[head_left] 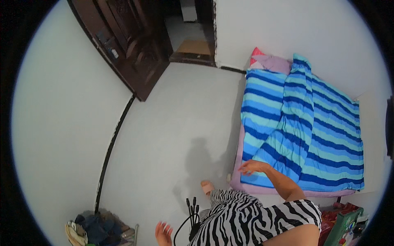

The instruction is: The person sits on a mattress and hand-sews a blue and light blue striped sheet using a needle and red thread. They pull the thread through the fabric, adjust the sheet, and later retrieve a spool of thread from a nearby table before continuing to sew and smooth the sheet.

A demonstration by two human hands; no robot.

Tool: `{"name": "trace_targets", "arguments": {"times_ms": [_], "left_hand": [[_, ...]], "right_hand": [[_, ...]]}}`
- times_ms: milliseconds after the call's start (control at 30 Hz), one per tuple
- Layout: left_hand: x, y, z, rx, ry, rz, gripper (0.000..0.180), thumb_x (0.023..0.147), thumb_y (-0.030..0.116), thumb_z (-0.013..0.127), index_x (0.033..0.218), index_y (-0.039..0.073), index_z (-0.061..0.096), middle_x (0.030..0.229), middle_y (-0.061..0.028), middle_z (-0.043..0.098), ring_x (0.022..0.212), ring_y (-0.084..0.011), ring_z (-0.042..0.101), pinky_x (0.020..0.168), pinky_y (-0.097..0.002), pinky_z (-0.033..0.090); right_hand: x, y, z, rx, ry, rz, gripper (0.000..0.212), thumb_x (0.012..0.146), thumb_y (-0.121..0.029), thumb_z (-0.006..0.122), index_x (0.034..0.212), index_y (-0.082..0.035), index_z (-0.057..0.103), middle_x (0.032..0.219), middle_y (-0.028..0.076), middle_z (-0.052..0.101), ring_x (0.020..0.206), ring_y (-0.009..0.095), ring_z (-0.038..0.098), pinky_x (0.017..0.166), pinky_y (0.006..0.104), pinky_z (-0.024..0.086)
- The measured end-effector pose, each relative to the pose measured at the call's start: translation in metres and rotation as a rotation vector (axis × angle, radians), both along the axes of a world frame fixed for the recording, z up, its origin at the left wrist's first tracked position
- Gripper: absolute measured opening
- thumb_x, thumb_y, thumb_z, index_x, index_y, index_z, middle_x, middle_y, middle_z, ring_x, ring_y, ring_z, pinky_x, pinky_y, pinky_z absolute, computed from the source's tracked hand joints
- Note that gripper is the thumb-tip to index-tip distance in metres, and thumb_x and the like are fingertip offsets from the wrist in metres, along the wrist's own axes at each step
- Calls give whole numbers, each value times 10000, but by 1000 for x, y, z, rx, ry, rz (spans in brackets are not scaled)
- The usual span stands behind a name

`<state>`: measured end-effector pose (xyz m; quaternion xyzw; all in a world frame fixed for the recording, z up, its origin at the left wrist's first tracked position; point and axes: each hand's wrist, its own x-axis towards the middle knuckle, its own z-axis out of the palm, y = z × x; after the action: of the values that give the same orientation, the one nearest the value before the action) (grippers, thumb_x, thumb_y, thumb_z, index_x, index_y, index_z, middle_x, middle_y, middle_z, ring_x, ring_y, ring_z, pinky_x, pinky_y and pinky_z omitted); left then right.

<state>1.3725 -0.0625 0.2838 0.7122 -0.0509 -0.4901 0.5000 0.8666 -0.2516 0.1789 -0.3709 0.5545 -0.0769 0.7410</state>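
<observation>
My right hand (252, 167) is held out with its fingers loosely bent and apart, nothing in it. In the picture it overlaps the near left corner of a bed; whether it touches the bedding I cannot tell. A blue striped quilt (333, 135) covers the bed, with one part bunched in a long fold down its middle. A lilac sheet (240, 141) shows along the bed's left and near edges. At the lower edge, my left hand (163, 234) has its fingers spread and holds nothing. Black cables (192, 209) with plugs stick up beside my zebra-striped clothing.
A mauve pillow (276, 64) lies at the bed's far end. The dark brown door (135, 45) stands ajar at the far left, beside a doorway with a tan mat (195, 47). Heaped clothes (100, 227) lie at lower left; a green box (342, 225) stands at lower right.
</observation>
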Motion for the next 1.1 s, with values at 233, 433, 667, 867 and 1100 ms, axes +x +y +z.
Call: {"name": "trace_targets", "arguments": {"times_ms": [233,433,667,867,1100], "left_hand": [[96,-35,-32,260,-69,115,354,905,248,422,1197,54,468,1109,-137,523,963,-276,518,798,-368,461],[153,-250,-99,334,-18,-183,323,866,228,489,1136,51,497,981,-97,544,822,-241,541,691,-339,481],[184,-709,-136,7,28,-672,170,811,185,554,930,63,546,732,-33,535,600,-182,524,509,-285,475],[-111,-932,44,-528,-158,-953,217,888,229,529,1053,88,534,855,-12,563,686,-98,530,588,-219,435],[-285,-979,25,-318,126,-1325,277,893,177,518,1150,81,475,998,-69,550,814,-166,573,678,-303,496]], "right_hand": [[77,-145,332,-990,-880,561,203,823,-165,581,954,-13,605,929,79,612,849,240,564,750,326,456],[79,-141,474,-1619,-645,1097,257,908,-189,441,1121,-82,538,1162,52,516,1056,183,483,862,344,387],[104,-172,505,-1618,-158,823,199,861,-160,474,918,-20,603,887,41,537,779,176,513,637,266,391],[71,-232,506,-1678,318,677,165,842,-118,453,798,-34,589,821,27,529,721,151,505,611,252,360],[-11,-357,505,-1768,89,663,147,849,-113,458,792,-47,576,831,59,563,706,152,524,578,268,400]]}}
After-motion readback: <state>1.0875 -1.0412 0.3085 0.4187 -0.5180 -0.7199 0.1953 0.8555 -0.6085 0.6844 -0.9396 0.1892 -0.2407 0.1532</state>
